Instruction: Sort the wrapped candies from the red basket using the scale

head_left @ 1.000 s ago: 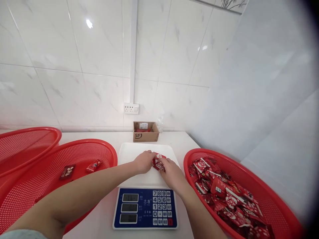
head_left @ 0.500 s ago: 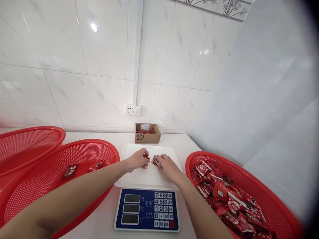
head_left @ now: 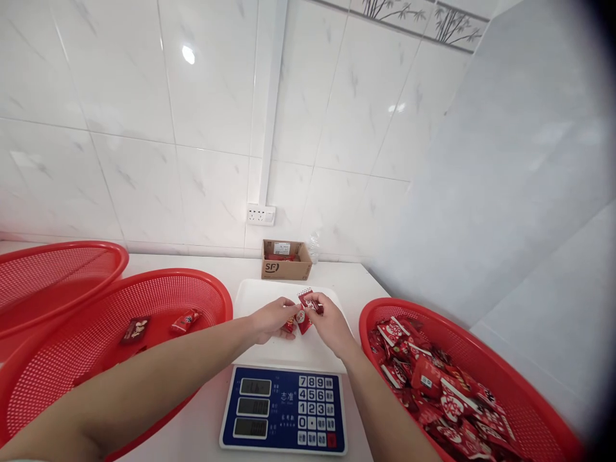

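Above the white weighing plate (head_left: 250, 301) of a scale, my two hands are close together. My right hand (head_left: 332, 321) pinches a red snack packet (head_left: 304, 319) with white print and a dotted end, its face partly covered by my fingers. My left hand (head_left: 272, 319) is closed on a small red packet (head_left: 289, 324), mostly hidden by the fingers. The left fingertips also touch, or nearly touch, the packet in my right hand. In front of the plate is the scale's blue keypad panel (head_left: 283, 410) with its displays.
On the right stands a red basket (head_left: 481, 340) heaped with red packets (head_left: 433, 385). A red basket (head_left: 212, 289) on the left holds a few packets (head_left: 185, 321), with another red basket (head_left: 110, 256) beyond it. A cardboard box (head_left: 287, 271) sits behind the scale, near the wall socket (head_left: 260, 215).
The packet in my right hand has been turned more upright and shows more of its face. My left hand has come nearer to it. The view has shifted slightly.
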